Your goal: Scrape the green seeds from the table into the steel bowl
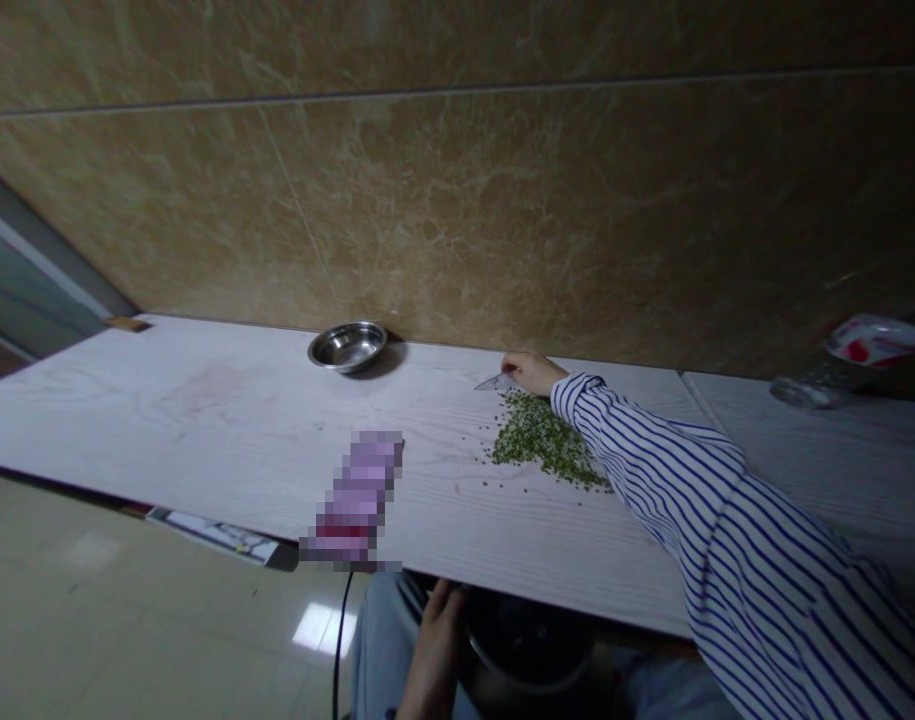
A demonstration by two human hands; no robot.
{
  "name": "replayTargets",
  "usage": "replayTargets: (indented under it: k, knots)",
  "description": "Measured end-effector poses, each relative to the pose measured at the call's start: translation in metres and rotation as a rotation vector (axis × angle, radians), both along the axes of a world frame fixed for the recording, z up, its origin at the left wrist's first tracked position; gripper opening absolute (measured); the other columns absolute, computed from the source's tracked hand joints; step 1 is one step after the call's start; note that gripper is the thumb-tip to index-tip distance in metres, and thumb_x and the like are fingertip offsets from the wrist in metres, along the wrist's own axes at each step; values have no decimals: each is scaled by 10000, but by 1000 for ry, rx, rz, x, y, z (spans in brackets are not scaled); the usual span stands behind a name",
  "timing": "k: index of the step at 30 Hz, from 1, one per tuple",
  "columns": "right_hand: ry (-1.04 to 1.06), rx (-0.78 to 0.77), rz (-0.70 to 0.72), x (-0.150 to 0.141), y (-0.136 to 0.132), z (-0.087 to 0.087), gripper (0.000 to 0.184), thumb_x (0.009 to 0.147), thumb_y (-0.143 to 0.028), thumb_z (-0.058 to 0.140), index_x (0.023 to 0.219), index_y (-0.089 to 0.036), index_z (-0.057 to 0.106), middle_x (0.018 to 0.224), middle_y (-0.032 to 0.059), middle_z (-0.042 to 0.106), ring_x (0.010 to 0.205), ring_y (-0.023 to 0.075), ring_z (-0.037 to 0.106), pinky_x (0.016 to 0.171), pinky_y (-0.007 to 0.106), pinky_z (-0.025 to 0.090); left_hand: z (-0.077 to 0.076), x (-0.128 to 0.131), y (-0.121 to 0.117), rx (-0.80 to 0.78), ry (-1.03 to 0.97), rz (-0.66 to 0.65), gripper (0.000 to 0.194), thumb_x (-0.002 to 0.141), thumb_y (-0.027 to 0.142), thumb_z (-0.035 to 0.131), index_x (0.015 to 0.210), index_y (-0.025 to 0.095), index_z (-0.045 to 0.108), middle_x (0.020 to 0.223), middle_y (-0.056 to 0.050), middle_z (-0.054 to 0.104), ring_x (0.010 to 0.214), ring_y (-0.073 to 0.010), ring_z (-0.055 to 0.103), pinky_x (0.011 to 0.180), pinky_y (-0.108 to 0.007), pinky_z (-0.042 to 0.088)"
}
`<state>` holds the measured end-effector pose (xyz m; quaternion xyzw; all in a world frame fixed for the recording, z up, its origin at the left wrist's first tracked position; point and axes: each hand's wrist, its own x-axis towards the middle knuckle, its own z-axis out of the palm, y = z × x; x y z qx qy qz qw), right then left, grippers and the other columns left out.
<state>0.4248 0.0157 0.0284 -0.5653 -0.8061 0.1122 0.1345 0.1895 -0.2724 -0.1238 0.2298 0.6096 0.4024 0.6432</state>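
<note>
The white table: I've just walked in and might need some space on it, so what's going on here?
A person's right hand holds a thin, clear flat piece at the far edge of some loose green grains spread on the table. The left hand is below the table's near edge, beside a dark round container; whether it grips it is unclear. A metal bowl stands near the wall.

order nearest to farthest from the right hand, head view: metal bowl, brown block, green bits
1. Green bits: just this side of the right hand
2. Metal bowl: left, by the wall
3. Brown block: far left, end of the table
</note>
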Motion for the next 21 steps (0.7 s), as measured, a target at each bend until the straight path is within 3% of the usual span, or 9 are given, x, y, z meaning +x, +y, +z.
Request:
replayTargets:
  k: [7,14,21]
  knots:
    - [-15,-40,70,11,-30,6,286,866,-86,499,1000,-197,726,983,66,758,896,187,665,809,268,452,6,0,-2,-7,-109,34,349,837,250,626,1166,170,709,1299,-82,696,1361,-245,504,1138,-346,358]
    - [-8,-73,146,14,-55,10,290,845,-71,508,972,-210,729,944,45,759,875,175,673,812,264,460,17,-2,-2,26,-88,15,395,845,239,576,1210,133,684,1324,-101,678,1349,-247,516,1101,-330,400]
    - [-3,-27,106,-10,-55,12,297,894,-129,485,1077,-209,705,1047,64,754,951,193,676,852,280,460,22,-8,-4,-94,-59,76,529,873,253,572,1389,140,552,1434,-124,589,1354,-244,511,1049,-310,453]
